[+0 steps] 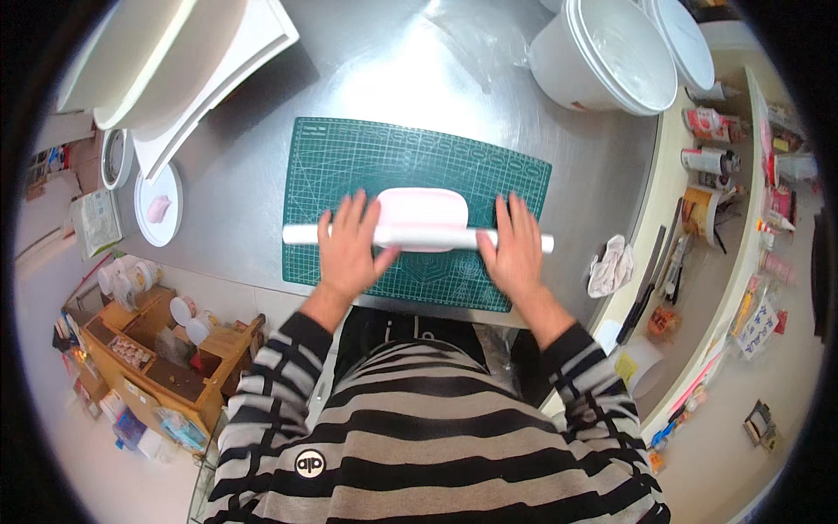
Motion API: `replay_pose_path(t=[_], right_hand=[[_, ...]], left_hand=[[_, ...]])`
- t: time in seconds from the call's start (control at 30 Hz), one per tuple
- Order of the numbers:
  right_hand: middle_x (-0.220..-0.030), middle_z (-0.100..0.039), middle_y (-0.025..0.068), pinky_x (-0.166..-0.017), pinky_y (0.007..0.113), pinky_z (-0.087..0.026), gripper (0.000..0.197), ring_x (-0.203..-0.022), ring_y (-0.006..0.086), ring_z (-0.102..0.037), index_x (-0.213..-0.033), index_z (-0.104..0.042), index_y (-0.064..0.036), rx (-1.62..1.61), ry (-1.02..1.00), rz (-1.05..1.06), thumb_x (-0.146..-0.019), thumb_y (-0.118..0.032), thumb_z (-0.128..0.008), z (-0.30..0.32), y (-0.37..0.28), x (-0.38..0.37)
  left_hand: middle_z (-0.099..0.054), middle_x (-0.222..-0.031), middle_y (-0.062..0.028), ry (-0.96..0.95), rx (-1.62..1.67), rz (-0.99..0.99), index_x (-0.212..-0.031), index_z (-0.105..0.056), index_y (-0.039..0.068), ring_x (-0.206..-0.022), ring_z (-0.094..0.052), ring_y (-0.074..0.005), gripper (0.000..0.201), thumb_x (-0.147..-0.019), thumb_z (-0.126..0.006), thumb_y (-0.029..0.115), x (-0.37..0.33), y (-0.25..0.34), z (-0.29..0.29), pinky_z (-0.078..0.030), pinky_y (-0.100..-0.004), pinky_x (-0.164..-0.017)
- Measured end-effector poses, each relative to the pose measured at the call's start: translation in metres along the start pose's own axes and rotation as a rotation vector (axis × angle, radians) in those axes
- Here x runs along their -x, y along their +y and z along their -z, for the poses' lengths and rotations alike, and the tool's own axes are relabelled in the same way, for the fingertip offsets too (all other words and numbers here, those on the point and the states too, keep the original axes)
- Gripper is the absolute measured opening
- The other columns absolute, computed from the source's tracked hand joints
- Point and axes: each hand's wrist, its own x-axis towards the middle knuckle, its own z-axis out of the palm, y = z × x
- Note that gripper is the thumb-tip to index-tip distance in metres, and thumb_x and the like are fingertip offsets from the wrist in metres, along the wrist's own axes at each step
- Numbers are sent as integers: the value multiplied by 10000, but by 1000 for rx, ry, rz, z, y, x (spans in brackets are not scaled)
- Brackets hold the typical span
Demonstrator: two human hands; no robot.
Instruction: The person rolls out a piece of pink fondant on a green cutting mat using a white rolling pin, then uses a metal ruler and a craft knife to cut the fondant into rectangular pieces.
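A white rolling pin [432, 237] lies nearly level from left to right across the middle of the frame, over the lower part of a pale pink slab [423, 206] with rounded corners. The slab sits on a green cutting mat [349, 144], its long axis running left to right, close to parallel with the pin, and most of what shows of it lies on the upper side of the pin. The left hand [349, 251] rests on the pin left of the slab, fingers spread and pointing up the frame, not clenched round it; the right hand [517, 255] lies on the pin's right part in the same loose, flat way, somewhat blurred. The slab is between the 2 hands, and the left is nearer, its fingers just beside the slab's left edge, while a wider strip of mat parts the right hand from the other edge. Both pin ends stick out past the hands. At the left of the frame, a small pink lump [158, 209] sits on a round white dish [150, 230], well apart from the mat
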Motion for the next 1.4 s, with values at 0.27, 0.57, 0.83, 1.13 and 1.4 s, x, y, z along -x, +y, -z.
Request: replay_pose_path(t=[0.27, 0.57, 0.83, 1.13, 1.4], right_hand=[[-1379, -604, 262, -1046, 489, -497, 701, -1281, 439, -577, -1315, -643, -6, 41, -254, 115, -812, -456, -831, 31, 33, -139], [-945, -755, 196, -824, 439, -552, 508, -888, 327, -730, -1073, -743, 16, -217, -478, -100, -1005, -472, -620, 78, 64, -58], [-989, -743, 234, -870, 416, -519, 491, -912, 318, -699, -1118, -689, 66, -734, -14, -615, -1041, -410, -603, -52, 45, 90], [-1206, -682, 168, -1047, 536, -440, 465, -1137, 346, -630, -1304, -639, -45, -170, -23, -90, -987, -385, -644, 43, -14, 65], [-1517, -527, 184, -1164, 603, -330, 509, -1413, 400, -472, -1427, -584, -67, 172, 140, -12, -1000, -345, -570, -9, -2, -29]], left_hand=[[-642, -1174, -97, -100, 105, -105, -1207, -596, 107, -1122, -597, -306, 427, -800, -716, 64, 69, -6, 22, -391, -498, -1018], [-652, -1046, -79, -177, 265, -46, -1164, -621, 102, -1036, -611, -297, 388, -793, -734, 72, 151, 1, 21, -408, -473, -980], [-650, -1050, -85, -204, 187, -179, -1174, -629, 107, -1008, -606, -310, 390, -799, -732, 89, 126, -39, 44, -414, -474, -959], [-677, -1094, -84, -120, 168, -216, -1182, -609, 87, -1023, -635, -297, 366, -847, -753, 118, 60, -43, 68, -443, -435, -891], [-632, -1304, -110, 144, -129, -181, -1320, -600, 82, -1162, -609, -308, 518, -874, -721, 315, -27, -37, 26, -443, -453, -918]])
